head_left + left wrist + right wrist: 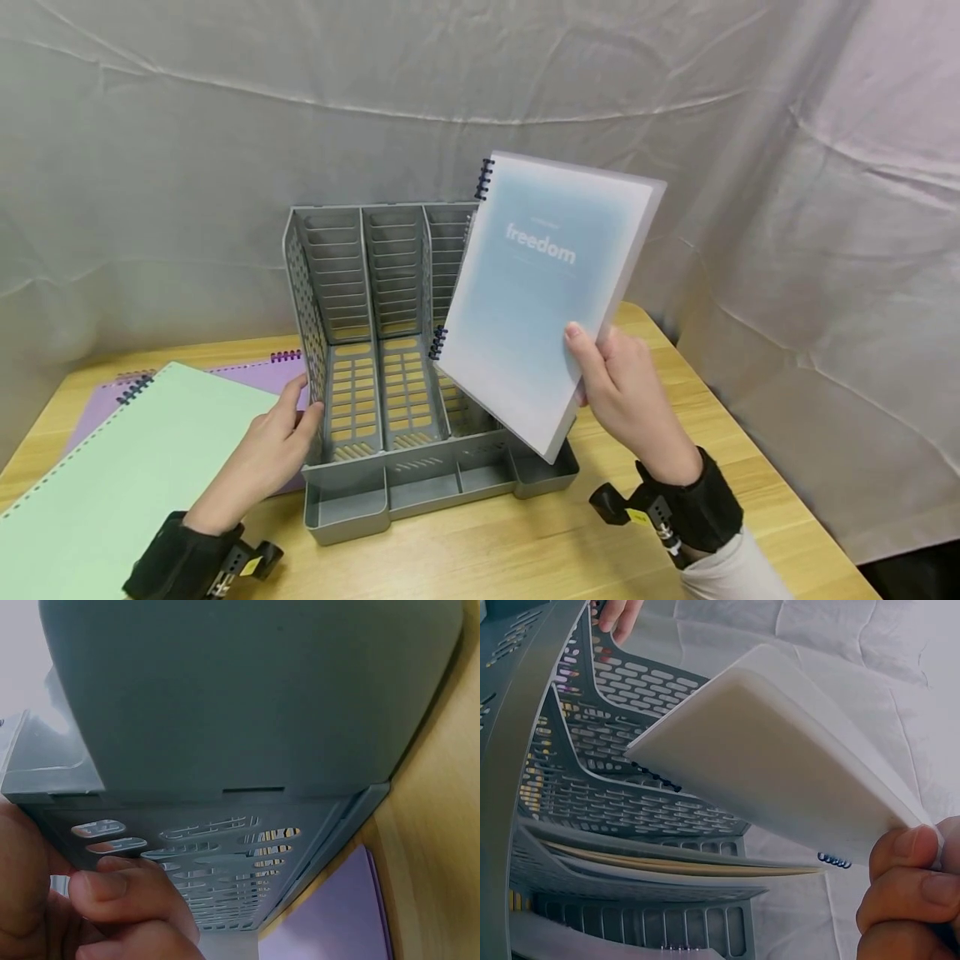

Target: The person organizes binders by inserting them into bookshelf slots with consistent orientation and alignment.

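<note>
My right hand (633, 396) pinches a spiral-bound notebook (532, 308) by its lower right edge, thumb on the cover. The cover is cloudy and translucent, pale blue, with "freedom" printed on it. It is held tilted in the air, overlapping the right side of a grey desktop file organizer (422, 462) in the head view. My left hand (266, 446) grips the organizer's left side wall (217, 862) near its front, with curled fingertips (105, 885) against the perforated panel. In the right wrist view, notebooks (690, 866) stand in a compartment below the held one.
Left of the organizer, a light green notebook (142, 450) lies over purple notebooks (258, 375) on the wooden table (480, 558). Small front trays (348, 504) run along the organizer's base. A grey cloth (225, 150) hangs behind and to the right.
</note>
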Motion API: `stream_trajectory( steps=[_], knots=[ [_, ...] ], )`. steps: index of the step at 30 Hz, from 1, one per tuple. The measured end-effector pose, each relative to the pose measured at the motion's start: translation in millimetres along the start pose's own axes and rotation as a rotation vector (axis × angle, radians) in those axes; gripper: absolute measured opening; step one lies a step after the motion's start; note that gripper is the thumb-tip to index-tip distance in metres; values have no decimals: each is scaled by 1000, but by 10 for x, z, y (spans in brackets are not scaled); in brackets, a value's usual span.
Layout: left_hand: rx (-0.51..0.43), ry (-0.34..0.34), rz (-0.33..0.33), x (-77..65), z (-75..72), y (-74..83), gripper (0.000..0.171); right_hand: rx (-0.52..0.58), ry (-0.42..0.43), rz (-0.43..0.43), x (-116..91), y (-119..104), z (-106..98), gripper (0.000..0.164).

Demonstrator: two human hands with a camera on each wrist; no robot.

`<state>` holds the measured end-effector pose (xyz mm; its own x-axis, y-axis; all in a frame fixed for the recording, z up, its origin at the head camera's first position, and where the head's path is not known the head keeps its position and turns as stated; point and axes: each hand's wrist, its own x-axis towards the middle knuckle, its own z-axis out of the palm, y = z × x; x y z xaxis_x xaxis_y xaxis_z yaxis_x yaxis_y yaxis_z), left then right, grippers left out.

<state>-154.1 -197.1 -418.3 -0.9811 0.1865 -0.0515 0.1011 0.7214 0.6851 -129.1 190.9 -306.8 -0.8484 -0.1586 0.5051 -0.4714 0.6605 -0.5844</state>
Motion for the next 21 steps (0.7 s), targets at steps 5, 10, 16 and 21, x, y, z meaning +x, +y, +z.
stream_trajectory(
  steps=[5, 10, 16, 21],
  knots=[
    [2, -1, -3, 1, -1, -6, 67, -47, 4, -17, -1, 7, -2, 34],
    [-7, -8, -7, 5, 1, -11, 68, -80, 2, 5, 1, 1, 20, 37],
    [-5, -8, -7, 6, -2, -16, 68, -121, -7, 49, 19, -5, 90, 42],
    [-2, -5, -4, 4, -2, -15, 67, -188, 1, 16, 37, -4, 183, 41]
  ],
)
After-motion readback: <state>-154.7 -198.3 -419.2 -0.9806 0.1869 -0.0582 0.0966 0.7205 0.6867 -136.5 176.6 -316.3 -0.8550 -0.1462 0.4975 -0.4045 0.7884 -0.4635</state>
